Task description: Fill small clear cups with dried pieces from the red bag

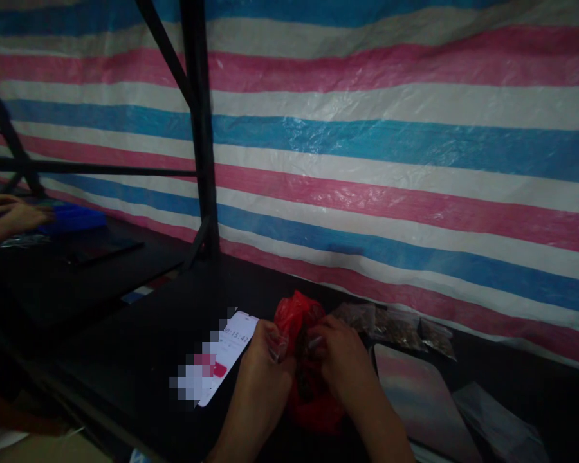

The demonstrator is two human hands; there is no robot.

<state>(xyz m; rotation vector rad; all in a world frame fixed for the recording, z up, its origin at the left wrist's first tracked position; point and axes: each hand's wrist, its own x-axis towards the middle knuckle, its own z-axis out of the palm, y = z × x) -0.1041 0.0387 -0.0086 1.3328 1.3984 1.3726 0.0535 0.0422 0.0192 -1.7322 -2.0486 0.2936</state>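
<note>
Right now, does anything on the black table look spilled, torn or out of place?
Nothing stands out. Both hands, left hand and right hand, hold the red bag; the phone and small packets lie flat beside it.

tarp (390, 128): horizontal stripes, repeating white / pink / blue, across the far side
frame post (200, 128): black, with black diagonal braces to the left
table (139, 334): black, matte
bag (296, 325): bright red plastic, dark brown contents showing through
phone (231, 350): white screen, red button patch, dark digits
packets (395, 325): clear plastic, brown fill, far right of the bag
tray (422, 399): glossy grey, mirrors the pink and blue stripes
box (72, 218): saturated blue, far left
</note>
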